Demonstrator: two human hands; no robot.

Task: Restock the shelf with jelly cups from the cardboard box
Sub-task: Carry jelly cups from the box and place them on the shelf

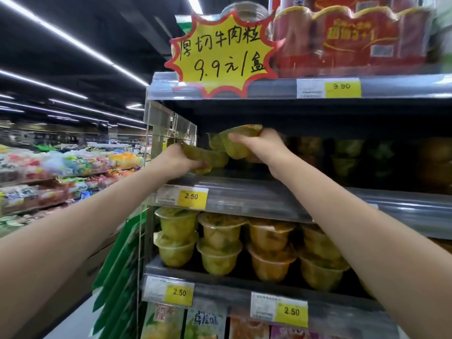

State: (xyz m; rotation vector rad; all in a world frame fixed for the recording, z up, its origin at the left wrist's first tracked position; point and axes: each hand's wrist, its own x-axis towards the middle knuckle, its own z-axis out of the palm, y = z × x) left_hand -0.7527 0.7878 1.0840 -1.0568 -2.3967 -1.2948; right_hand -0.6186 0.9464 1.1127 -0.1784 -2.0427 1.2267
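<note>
Both of my hands are closed around something. My left hand [179, 159] grips a green jelly cup [208, 156] that lies on its side at the left end of the middle shelf [244, 192]. My right hand [265, 144] wraps a second jelly cup [238, 140], tilted, just above and beside the first one. They seem to touch, but the blur does not let me be sure. I judge these cups as light but not stiff, with a thin plastic wall, a film lid and wet jelly inside that can shift. So I would hold around the wall under the rim and not press on the lid. I would not squeeze hard either, because the smooth plastic may dent or slip. The shelf has a clear rail in front with a yellow price tag [192, 196], and the space behind is dark, with more cups to the right that I see only dimly. On the lower shelf the stacked cups [221, 243] stand two high. Above, red packs [354, 37] sit behind a hand-written yellow sign [220, 52]. To my left is another aisle of colourful sweets [61, 165] under long ceiling lights [61, 37]. I cannot find the cardboard box in view.
</note>
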